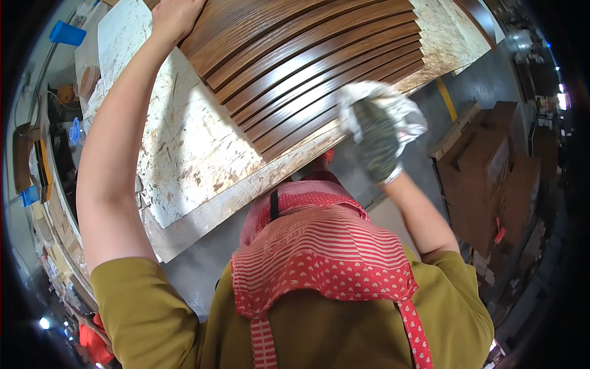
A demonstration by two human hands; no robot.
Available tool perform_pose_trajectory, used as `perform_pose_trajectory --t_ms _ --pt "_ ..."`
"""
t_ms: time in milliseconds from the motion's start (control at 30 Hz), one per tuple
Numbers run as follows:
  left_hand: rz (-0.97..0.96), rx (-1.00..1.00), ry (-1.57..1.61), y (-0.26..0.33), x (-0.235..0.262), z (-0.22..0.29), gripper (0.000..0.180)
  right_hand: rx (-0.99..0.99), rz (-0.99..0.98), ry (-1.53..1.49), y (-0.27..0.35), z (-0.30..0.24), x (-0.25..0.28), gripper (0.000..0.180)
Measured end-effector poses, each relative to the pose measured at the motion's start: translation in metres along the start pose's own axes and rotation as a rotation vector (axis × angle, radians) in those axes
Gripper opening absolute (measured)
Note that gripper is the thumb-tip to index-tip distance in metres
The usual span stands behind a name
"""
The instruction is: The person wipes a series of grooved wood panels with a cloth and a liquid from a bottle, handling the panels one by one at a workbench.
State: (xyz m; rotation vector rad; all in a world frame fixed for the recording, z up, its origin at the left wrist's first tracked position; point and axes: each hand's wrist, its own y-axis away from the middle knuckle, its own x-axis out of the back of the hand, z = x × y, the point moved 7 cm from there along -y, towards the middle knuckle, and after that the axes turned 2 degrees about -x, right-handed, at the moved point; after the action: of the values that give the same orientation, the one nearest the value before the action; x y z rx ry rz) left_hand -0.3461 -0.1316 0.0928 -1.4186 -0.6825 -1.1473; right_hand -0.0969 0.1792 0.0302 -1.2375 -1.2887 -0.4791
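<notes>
A glossy dark-brown slatted wooden panel (307, 67) lies on a stained white work board (184, 154). At its left edge, toward the top of the view, my bare left hand (175, 18) grips the panel; the fingertips are partly cut off by the frame. My right hand (376, 138) wears a dark grey-green glove and is closed on a crumpled white cloth (410, 117). That hand is slightly blurred by motion, beside the panel's near right corner, over the table's front edge. Whether the cloth touches the panel, I cannot tell.
Brown cardboard boxes (485, 160) stand on the floor to the right, near a yellow floor line (447, 99). A blue cup (67, 33) and a round tub (89, 80) are at the left. My red patterned apron (326, 246) is close to the table edge.
</notes>
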Motion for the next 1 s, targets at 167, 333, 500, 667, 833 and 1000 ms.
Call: perform_pose_trajectory --t_ms 167,333,500,667,833,1000 --pt "-0.002 0.029 -0.015 0.0 0.003 0.0 0.044 0.054 -0.15 -0.275 0.018 -0.124 -0.039 0.047" --pt "-0.019 0.092 -0.073 0.006 -0.001 -0.015 0.044 0.176 -0.162 -0.594 0.008 -0.093 -0.012 0.045" --pt "0.002 0.048 -0.014 0.002 0.01 0.002 0.043 -0.139 -0.047 -0.181 -0.014 -0.032 -0.001 0.048" --pt "0.005 0.025 -0.004 -0.001 0.01 0.01 0.044 -0.212 -0.712 -0.469 0.0 -0.145 -0.044 0.041" --pt "0.034 0.042 -0.008 0.004 0.0 -0.003 0.043 0.062 -0.283 -0.766 -0.006 -0.102 -0.007 0.038" --pt "0.025 -0.068 -0.062 -0.003 -0.014 -0.024 0.047 -0.141 -0.226 -0.236 -0.025 -0.038 0.02 0.038"
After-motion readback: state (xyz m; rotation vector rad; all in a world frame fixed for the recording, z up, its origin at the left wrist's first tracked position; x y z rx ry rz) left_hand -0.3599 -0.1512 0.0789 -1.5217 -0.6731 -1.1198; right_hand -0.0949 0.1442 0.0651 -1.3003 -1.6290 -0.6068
